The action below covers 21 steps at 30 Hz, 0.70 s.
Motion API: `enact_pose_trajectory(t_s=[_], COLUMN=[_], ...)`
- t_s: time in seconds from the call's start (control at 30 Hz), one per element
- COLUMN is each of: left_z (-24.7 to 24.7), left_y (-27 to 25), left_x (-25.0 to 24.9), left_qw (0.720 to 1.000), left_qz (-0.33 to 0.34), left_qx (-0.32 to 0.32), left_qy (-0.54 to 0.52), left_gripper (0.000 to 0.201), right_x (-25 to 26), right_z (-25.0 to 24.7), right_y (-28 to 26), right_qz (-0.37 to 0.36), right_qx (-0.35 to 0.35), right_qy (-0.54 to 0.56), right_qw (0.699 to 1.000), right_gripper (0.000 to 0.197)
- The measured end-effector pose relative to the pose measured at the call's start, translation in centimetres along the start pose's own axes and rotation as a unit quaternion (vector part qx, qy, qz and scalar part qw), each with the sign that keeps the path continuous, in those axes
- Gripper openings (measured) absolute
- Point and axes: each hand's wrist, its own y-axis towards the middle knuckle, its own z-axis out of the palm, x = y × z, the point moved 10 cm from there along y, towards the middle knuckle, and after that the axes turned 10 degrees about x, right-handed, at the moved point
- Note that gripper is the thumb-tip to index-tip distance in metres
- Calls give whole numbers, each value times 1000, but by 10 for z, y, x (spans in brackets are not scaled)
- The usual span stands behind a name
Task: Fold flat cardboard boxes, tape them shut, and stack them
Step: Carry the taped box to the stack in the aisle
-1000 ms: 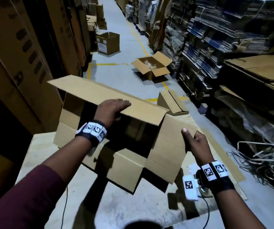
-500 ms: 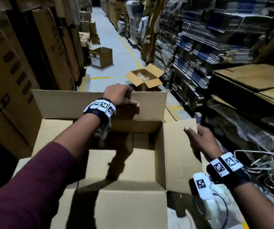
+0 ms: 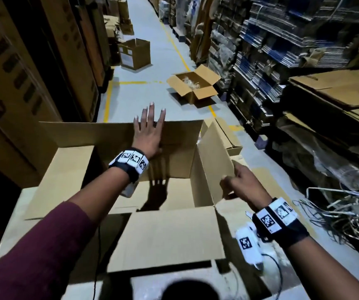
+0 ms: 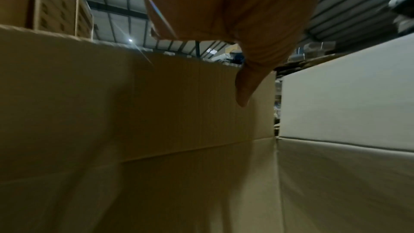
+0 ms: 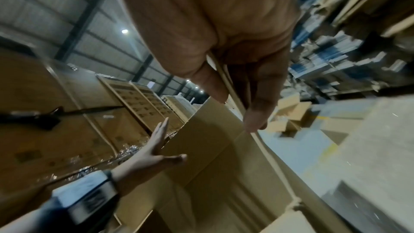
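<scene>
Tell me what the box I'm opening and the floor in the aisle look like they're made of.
The box looks like plain brown corrugated cardboard, matte and unprinted inside; faint fluting lines show on its far flap. The floor looks like smooth grey concrete, possibly coated, with painted yellow lines.

Tan box (image 3: 169, 234), maroon sleeve (image 3: 33, 252) (black-and-white checkered wristbands (image 3: 131, 159)).

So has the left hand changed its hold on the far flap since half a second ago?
Yes. The left hand no longer curls over the far flap; its fingers now lie straight against it.
</scene>
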Motion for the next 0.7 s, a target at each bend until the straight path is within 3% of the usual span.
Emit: enact_pose_trajectory(t_s=[0.1,0.2,0.3,0.4,0.47,0.57,0.63,0.7], left_z=[-7,-5,27,82,107,112,108,104], left_y=[-55,-119,-176,-216,-234,-245,-244,-242], left_x=[29,76,136,170,172,163,161,160], left_qw=[998,993,983,965,958,971,976,972], left_qz=[-17,-42,-122,-208,-218,-192,-185,-188], left_qx=[-33,-64,-12,119,160,126,99,113], left_qy=[-48,-94,-135,-105,-93,-70,-63,-87], left_gripper=[114,89,71,81,81,92,98,102], right_x=[34,55,48,6,-11,-18,-19,-14], right_z=[15,53,110,162,177,180,179,178], right_y=[15,17,21,34,36,32,34,36], right_qz=[-44,-58,-62,-14,-7,-25,-31,-38], right_qx=[-42,-74,-31,50,48,28,28,30], right_qy=[-175,-365,-411,-456,-484,-511,-511,-498], right_qw=[983,926,909,888,873,859,859,866], right_gripper=[48,51,59,80,93,116,116,110])
